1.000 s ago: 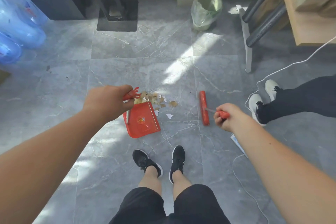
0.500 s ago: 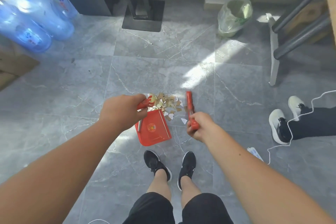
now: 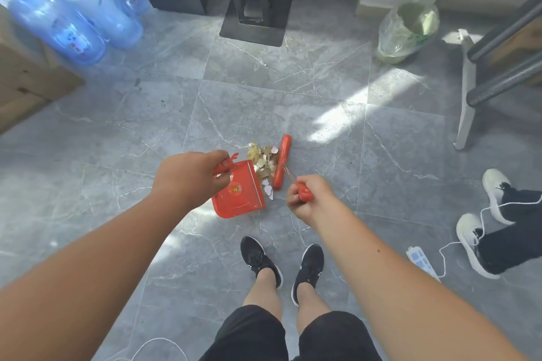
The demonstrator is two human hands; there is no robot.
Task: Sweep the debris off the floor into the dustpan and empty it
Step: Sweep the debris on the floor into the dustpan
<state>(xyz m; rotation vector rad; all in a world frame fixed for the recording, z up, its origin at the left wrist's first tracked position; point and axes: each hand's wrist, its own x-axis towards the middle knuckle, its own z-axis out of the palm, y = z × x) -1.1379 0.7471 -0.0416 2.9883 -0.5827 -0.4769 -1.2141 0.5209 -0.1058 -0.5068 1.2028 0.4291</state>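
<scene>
A red dustpan (image 3: 238,194) rests on the grey tile floor in front of my feet, its mouth facing right. My left hand (image 3: 187,177) grips its red handle. A pile of pale shell-like debris (image 3: 264,162) lies at the pan's open edge, with white bits (image 3: 268,189) just below it. A red brush head (image 3: 282,160) presses against the right side of the pile. My right hand (image 3: 308,199) is closed on the brush's red handle, near and to the right of the pan.
A bin lined with a translucent green bag (image 3: 407,29) stands at the back right. Blue water bottles (image 3: 79,9) lie back left, a black stand base (image 3: 255,20) at the back. Another person's white shoes (image 3: 481,220), a white cord and a power strip (image 3: 421,262) are at the right.
The brush has swept left, pushing the debris tight against the dustpan's edge. The view has shifted, so the scene sits further right and lower.
</scene>
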